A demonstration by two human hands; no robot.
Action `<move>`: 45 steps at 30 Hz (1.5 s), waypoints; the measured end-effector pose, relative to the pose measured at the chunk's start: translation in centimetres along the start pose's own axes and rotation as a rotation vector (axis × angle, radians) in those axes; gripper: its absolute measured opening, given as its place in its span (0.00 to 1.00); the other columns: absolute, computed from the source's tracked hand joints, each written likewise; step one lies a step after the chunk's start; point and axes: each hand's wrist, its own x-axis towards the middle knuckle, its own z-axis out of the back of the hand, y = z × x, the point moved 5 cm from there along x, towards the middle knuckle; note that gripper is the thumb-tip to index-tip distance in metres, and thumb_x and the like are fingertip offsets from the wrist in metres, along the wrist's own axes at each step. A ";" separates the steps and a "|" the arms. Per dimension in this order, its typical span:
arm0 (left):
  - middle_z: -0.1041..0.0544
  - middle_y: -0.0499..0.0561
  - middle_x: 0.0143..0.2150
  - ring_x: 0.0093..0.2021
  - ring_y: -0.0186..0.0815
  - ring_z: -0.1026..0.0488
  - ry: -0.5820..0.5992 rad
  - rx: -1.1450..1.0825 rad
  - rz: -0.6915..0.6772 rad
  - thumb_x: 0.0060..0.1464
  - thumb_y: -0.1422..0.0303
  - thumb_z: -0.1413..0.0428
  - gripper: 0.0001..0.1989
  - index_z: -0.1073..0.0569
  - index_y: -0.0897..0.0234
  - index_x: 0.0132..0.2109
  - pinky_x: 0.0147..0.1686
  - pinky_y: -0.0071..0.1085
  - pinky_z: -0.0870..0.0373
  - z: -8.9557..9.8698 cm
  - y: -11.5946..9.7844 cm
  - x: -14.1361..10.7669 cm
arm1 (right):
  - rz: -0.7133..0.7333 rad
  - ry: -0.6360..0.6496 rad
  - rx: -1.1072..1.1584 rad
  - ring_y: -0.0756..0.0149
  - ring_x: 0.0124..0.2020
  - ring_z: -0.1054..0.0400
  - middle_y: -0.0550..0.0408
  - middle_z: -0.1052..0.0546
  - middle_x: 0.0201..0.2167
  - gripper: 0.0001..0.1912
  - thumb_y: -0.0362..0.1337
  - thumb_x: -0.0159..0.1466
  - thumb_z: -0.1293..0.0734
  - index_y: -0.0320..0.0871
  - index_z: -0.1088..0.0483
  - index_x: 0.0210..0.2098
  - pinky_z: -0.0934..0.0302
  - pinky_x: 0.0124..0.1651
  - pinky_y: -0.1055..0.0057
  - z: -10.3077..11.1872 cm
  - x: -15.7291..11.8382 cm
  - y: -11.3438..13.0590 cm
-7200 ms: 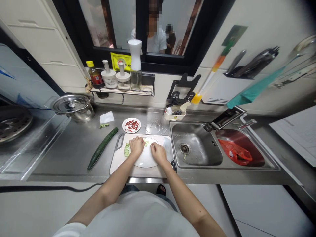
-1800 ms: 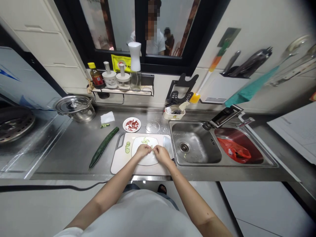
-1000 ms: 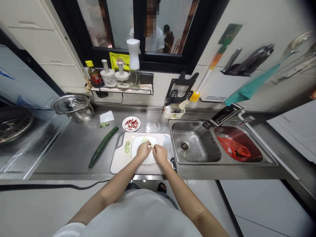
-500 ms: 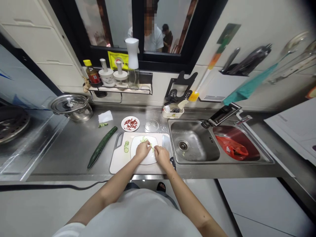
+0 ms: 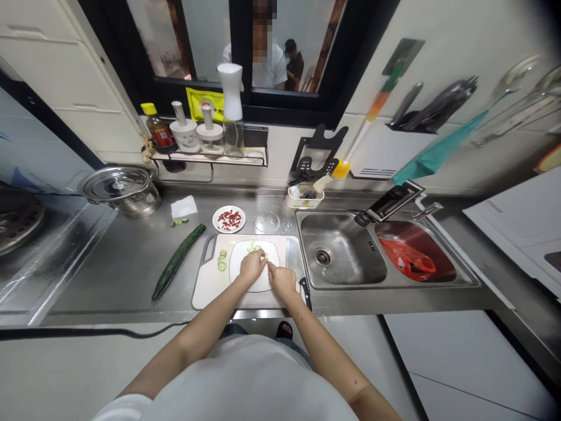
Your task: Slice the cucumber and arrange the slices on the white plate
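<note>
White plate [image 5: 236,257], hands [image 5: 251,267] covering part, grip unclear

white plate [image 5: 235,264]: flat on board [image 5: 205,293] | cucumber slices [image 5: 253,248]: pale green, plate's far side

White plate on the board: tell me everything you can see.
The plate is white, glossy, ceramic-looking and squarish, with rounded corners and a thin dark edge. It lies flat on the cutting board, cucumber slices resting towards its far side. The left hand and right hand hide parts of it; whether they touch it is unclear.
</note>
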 end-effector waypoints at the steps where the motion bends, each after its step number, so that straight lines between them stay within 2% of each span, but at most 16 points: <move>1: 0.23 0.52 0.41 0.44 0.37 0.27 0.001 0.002 0.002 0.59 0.64 0.49 0.10 0.27 0.60 0.45 0.43 0.29 0.36 0.0 0.0 0.0 | -0.002 0.003 -0.002 0.62 0.38 0.26 0.45 0.21 0.36 0.21 0.38 0.71 0.49 0.46 0.33 0.57 0.43 0.38 0.71 0.0 0.0 0.0; 22: 0.23 0.51 0.39 0.42 0.36 0.27 -0.004 -0.026 0.011 0.59 0.64 0.50 0.10 0.27 0.61 0.44 0.41 0.29 0.36 0.3 0.0 0.0 | -0.034 0.011 0.014 0.61 0.39 0.26 0.44 0.21 0.37 0.21 0.38 0.70 0.49 0.44 0.32 0.55 0.42 0.38 0.71 0.2 0.1 0.1; 33: 0.23 0.51 0.39 0.42 0.36 0.27 -0.025 -0.012 0.014 0.58 0.65 0.47 0.09 0.28 0.61 0.44 0.41 0.28 0.36 -0.3 0.1 0.3 | -0.046 0.018 0.059 0.61 0.40 0.27 0.45 0.21 0.37 0.20 0.39 0.69 0.48 0.45 0.31 0.54 0.43 0.39 0.71 0.5 0.1 0.3; 38: 0.22 0.51 0.39 0.42 0.36 0.27 -0.015 -0.030 0.013 0.58 0.65 0.48 0.09 0.27 0.61 0.44 0.41 0.28 0.37 -0.3 0.2 0.4 | -0.108 -0.041 0.178 0.64 0.41 0.27 0.49 0.21 0.39 0.19 0.40 0.70 0.47 0.50 0.32 0.54 0.44 0.39 0.73 1.1 -0.1 -0.6; 41: 0.22 0.51 0.38 0.41 0.36 0.26 0.003 -0.041 0.040 0.58 0.65 0.48 0.10 0.27 0.61 0.44 0.40 0.28 0.37 -0.3 0.2 0.4 | -0.138 -0.045 0.162 0.63 0.41 0.27 0.50 0.21 0.38 0.19 0.40 0.70 0.47 0.51 0.31 0.54 0.44 0.38 0.73 1.1 -0.2 -1.3; 45: 0.23 0.51 0.37 0.41 0.36 0.27 -0.004 -0.046 0.049 0.57 0.65 0.47 0.10 0.27 0.61 0.45 0.40 0.28 0.37 -0.4 0.2 0.4 | -0.102 -0.037 0.130 0.63 0.39 0.27 0.51 0.20 0.37 0.18 0.39 0.70 0.47 0.51 0.29 0.49 0.45 0.37 0.73 0.6 -0.2 -1.5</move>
